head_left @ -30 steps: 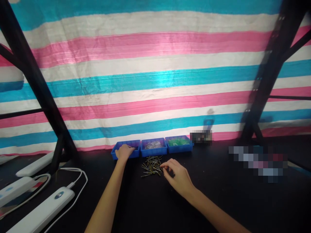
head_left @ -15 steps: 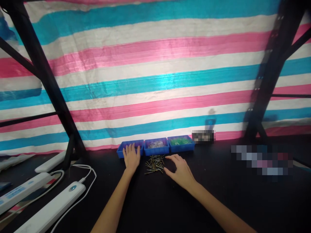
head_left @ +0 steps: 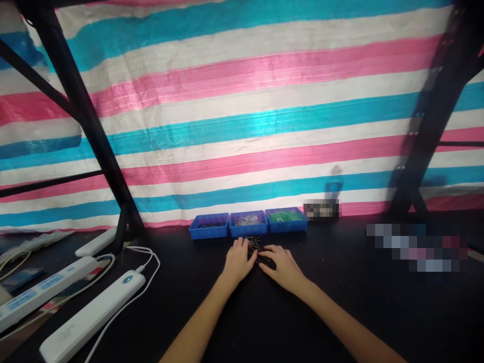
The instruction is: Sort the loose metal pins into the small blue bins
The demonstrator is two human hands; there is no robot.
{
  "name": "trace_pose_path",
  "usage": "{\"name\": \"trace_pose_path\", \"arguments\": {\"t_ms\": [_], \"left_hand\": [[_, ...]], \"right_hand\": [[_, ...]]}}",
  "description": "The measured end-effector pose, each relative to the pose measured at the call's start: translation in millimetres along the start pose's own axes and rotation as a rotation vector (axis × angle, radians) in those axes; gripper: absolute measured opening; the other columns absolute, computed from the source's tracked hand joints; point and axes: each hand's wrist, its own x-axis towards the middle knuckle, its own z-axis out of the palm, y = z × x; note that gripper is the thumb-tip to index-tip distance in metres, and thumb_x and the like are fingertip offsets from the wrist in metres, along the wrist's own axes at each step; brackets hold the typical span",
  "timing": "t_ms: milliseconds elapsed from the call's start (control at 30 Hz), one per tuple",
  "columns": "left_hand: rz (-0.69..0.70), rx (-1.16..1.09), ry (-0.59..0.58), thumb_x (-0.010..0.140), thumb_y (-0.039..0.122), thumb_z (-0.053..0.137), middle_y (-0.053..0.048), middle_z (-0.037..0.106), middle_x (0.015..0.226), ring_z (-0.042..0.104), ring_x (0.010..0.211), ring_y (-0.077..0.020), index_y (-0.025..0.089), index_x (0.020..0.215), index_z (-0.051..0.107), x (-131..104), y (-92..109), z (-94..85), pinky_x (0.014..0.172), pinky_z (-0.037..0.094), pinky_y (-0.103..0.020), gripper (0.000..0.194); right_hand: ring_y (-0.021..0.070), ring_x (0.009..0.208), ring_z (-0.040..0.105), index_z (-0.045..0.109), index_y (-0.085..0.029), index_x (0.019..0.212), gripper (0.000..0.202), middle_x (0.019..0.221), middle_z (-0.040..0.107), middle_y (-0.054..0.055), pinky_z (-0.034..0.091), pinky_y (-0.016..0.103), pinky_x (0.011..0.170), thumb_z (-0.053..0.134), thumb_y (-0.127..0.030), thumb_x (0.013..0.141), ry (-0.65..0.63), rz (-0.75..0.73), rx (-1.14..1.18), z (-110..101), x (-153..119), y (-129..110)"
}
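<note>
A small pile of thin brass-coloured screws lies on the black table, partly covered by my fingers. My left hand rests at the pile's left side, its thumb apart from the fingers and pointing to the right. On the other side, my right hand is curved with thumb and fingers apart, its tips close to the screws. Just behind stand three blue bins in a row. The left bin has dark thin pieces in it, the middle bin clear-looking pieces, the right bin green ones.
White power strips with a white cable lie on the left. Dark metal posts rise at both sides. A striped plastic sheet hangs behind the table. Blurred-out items sit at the right.
My left hand has moved from the left bin down and right to the screw pile, uncovering that bin. My right hand has hardly moved. The view has shifted slightly.
</note>
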Motion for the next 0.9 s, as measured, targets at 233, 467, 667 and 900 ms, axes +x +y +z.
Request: {"name": "trace_pose_path", "arguments": {"t_ms": [233,467,667,900], "left_hand": [[0.067,-0.079,-0.100,0.084,0.034,0.039,-0.004,0.053,0.089,0.049,0.085,-0.0172,0.020,0.082,0.051,2.8,-5.4,-5.8,0.071,0.039,-0.028,0.019],[0.077,-0.111,-0.126,0.083,0.033,0.042,-0.002,0.058,0.079,0.050,0.079,-0.0173,0.021,0.081,0.055,4.9,-2.1,-8.4,0.063,0.037,-0.026,0.018],[0.080,-0.120,-0.135,0.077,0.033,0.050,-0.002,0.059,0.079,0.052,0.079,-0.0181,0.023,0.089,0.058,-4.0,8.4,-21.5,0.067,0.037,-0.028,0.018],[0.076,-0.116,-0.152,0.075,0.016,0.048,-0.002,0.059,0.082,0.051,0.082,-0.0175,0.024,0.093,0.059,-7.1,4.1,-16.4,0.070,0.037,-0.028,0.023]], "right_hand": [[0.0216,0.098,0.050,0.060,-0.026,0.102,0.026,0.104,0.058,0.006,0.037,0.037,0.080,0.050,-0.026,0.078,-0.005,-0.047,-0.020,0.7,-0.5,-4.7],[0.0206,0.094,0.050,0.058,-0.024,0.098,0.023,0.101,0.058,0.005,0.037,0.034,0.078,0.052,-0.024,0.076,-0.007,-0.043,-0.013,0.4,0.1,-4.6],[0.0207,0.092,0.050,0.055,-0.023,0.101,0.025,0.098,0.058,0.005,0.036,0.033,0.077,0.052,-0.023,0.076,-0.011,-0.040,-0.007,-2.1,-0.2,-5.8],[0.0210,0.093,0.049,0.054,-0.023,0.104,0.027,0.100,0.058,0.005,0.035,0.033,0.077,0.051,-0.023,0.077,-0.040,-0.039,-0.016,-4.7,-1.3,-6.8]]}}
